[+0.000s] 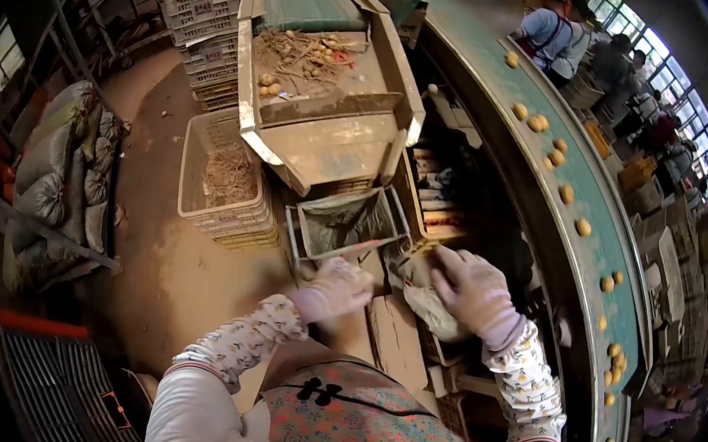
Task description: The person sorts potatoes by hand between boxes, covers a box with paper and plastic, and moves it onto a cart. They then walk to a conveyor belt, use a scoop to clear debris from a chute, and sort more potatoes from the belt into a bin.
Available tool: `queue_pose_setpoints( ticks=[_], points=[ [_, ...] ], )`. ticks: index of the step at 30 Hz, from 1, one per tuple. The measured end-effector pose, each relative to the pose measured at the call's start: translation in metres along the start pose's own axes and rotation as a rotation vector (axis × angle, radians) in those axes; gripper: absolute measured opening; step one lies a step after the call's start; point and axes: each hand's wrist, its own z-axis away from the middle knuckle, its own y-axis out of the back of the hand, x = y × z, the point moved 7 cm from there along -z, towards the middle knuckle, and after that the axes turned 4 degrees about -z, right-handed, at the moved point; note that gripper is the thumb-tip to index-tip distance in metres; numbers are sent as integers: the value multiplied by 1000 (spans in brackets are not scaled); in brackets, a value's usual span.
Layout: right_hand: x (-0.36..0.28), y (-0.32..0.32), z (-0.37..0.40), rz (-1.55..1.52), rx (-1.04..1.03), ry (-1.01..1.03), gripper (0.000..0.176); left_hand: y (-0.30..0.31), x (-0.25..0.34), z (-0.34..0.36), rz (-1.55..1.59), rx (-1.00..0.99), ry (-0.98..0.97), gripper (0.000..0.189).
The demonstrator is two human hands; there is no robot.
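My left hand [335, 290], in a pale glove, is over the near edge of a metal-framed bin [350, 221] lined with a dark bag. Its fingers are curled and blurred, and I cannot tell whether it holds anything. To the right, my right hand [473, 292], gloved too, hovers beside a whitish plastic bag [431, 308] with its fingers spread and nothing visible in them. Beyond the bin, a worn wooden chute [333, 137] carries small round tan produce [324, 52] mixed with root-like debris.
A green conveyor belt [586, 189] with scattered round produce runs along the right. Stacked crates [229, 178] stand left of the chute. Full sacks [66, 165] lie at the far left. Several people [554, 37] stand beyond the conveyor.
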Motion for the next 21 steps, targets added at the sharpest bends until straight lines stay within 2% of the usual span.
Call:
queue_pose_setpoints(
  ticks=[1,2,3,4,5,6,7,8,9,11,12,13,14,15,17,18,21],
  points=[
    [39,-16,-4,-11,-4,-127,36,19,-50,-3,-53,-202,186,29],
    [71,-34,-6,-54,-40,-190,35,62,-82,-5,-61,-75,270,29],
    [96,-47,-13,-97,-65,-255,35,91,-118,-3,-82,176,288,31],
    [108,-58,-24,-129,-117,-295,36,111,-158,-10,-138,372,276,19],
    [116,-66,-37,-163,-174,-341,37,135,-185,-16,-330,425,341,26],
    [113,-69,-55,-236,-162,-325,37,142,-228,-24,-314,386,450,40],
    [108,-73,-78,-250,-176,-292,37,151,-259,-33,-466,485,436,53],
    [104,-79,-104,-241,-182,-231,37,167,-283,-48,-477,485,456,61],
    [101,-87,-130,-231,-189,-173,37,182,-297,-65,-554,535,446,53],
    [89,-90,-190,-266,-45,3,36,187,-338,-88,-651,554,444,50],
    [83,-89,-224,-268,17,77,35,179,-357,-95,-640,472,455,46],
    [78,-87,-261,-271,68,157,34,167,-372,-98,-625,387,477,41],
    [77,-89,-297,-283,75,152,33,156,-381,-100,-609,307,503,37],
    [76,-92,-333,-300,88,146,32,156,-383,-101,-570,331,512,31],
    [77,-96,-393,-241,291,295,32,160,-382,-101,-505,357,499,20],
    [85,-106,-425,-223,234,243,33,165,-377,-102,-534,458,435,18],
    [97,-136,-498,-207,-5,106,41,168,-378,-105,-505,474,445,19]
  ],
)
